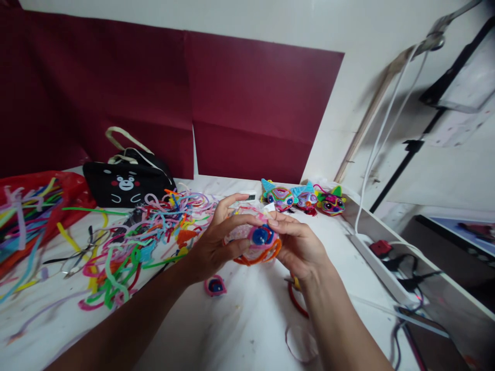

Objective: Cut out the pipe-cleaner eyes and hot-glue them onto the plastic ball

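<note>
Both hands hold up a rounded pink pipe-cleaner toy [253,252] with an orange loop at its lower edge. My left hand [216,237] is closed around its left side, fingers over the top and thumb in front. On the near side sits a blue round eye piece [263,235]. My right hand [299,242] pinches the toy's right side beside the eye, its other fingers partly hidden behind. Below them on the white table [240,330] lies a similar pink-edged blue eye piece [215,286]. A red-handled tool [296,299] is half hidden by my right wrist.
Loose pipe cleaners [127,257] cover the left, with glasses [73,263] among them. A black bag [127,183] and a red plastic bag [73,193] stand behind. Several colourful toys [280,198] sit at the back right. A power strip [386,270] and phone [433,340] lie right.
</note>
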Motion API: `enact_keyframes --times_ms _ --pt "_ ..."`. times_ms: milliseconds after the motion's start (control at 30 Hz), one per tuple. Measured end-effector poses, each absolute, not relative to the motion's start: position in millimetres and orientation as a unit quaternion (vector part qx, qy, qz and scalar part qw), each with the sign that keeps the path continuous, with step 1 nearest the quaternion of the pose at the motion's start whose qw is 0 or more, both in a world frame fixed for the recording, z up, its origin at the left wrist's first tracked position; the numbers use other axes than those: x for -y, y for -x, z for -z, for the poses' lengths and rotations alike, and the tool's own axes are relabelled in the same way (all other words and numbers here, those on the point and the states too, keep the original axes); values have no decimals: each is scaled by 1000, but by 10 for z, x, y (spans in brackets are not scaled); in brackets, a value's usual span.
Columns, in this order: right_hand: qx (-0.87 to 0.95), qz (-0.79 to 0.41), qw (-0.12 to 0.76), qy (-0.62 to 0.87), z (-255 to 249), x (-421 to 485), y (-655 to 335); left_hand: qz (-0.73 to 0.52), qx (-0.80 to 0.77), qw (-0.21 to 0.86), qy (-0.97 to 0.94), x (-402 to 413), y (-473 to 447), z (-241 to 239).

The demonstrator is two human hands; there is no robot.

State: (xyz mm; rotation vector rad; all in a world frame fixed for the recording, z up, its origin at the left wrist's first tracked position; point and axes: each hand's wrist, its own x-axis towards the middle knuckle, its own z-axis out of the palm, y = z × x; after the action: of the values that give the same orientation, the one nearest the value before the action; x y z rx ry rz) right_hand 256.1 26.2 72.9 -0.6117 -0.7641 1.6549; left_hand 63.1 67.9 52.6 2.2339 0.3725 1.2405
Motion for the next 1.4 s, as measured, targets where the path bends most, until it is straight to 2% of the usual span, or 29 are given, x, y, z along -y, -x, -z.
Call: enact_keyframes --times_ms 1400 --pt "356 -692 577 248 -764 -219 -2549 -473 -170 276 -819 -649 -657 -536"
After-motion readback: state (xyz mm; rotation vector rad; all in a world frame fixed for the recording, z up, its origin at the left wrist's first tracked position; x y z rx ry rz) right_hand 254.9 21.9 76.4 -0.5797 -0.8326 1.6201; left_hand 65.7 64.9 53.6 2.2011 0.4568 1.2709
